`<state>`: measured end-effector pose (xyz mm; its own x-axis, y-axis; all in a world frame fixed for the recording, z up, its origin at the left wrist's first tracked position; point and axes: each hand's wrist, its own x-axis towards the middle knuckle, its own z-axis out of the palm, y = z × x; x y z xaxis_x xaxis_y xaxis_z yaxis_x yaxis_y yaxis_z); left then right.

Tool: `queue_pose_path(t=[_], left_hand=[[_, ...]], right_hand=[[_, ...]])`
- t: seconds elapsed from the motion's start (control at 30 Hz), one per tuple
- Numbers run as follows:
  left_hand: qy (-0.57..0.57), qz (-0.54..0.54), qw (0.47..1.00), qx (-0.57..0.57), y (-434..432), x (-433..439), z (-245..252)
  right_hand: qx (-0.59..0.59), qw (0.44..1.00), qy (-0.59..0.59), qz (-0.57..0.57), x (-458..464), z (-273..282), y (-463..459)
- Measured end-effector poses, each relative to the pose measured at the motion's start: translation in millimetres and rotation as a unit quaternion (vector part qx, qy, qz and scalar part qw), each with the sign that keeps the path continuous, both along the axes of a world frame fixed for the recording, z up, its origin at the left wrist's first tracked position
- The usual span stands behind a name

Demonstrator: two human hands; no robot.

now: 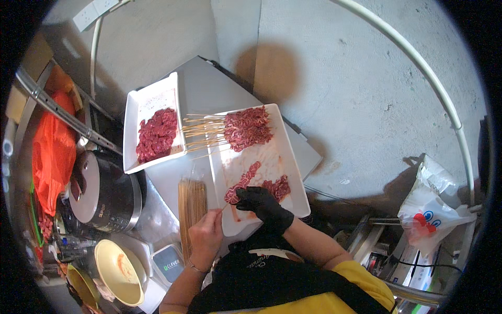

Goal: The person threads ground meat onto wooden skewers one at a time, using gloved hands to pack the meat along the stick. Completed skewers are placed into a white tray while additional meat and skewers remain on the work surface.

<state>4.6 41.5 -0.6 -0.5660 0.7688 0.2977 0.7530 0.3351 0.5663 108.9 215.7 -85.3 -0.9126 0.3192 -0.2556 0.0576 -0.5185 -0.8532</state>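
My bare left hand pinches the lower end of a bamboo skewer. My right hand, in a black glove, is closed around a strip of marbled raw meat at the skewer. Both are over the near end of a white plastic tray. Loose meat pieces lie in that tray beside the glove. At its far end rest several meat skewers side by side, their bare sticks pointing left. A bundle of bamboo skewers in a clear bag lies just beyond my left hand.
Another white tray holds a heap of cut red meat. To the left are a rice cooker, a cream plastic bowl, a kitchen scale and a red plastic bag. A wall rises behind the grey table.
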Motion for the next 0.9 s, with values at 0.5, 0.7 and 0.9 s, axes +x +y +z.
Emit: queue_pose_path(t=[0.5, 0.7, 0.9], left_hand=[[0.273, -0.052, 0.958, 0.076, 196, -164, -16], [0.094, 0.114, 0.987, 0.068, 92, -151, -48], [0.008, 0.134, 0.984, -0.114, 38, -168, -117]], right_hand=[[-0.061, 0.989, -0.069, -0.12, 22, 0, 46], [0.042, 0.99, -0.11, -0.082, 57, 26, 62], [0.077, 0.98, -0.141, -0.118, 49, 16, 46]])
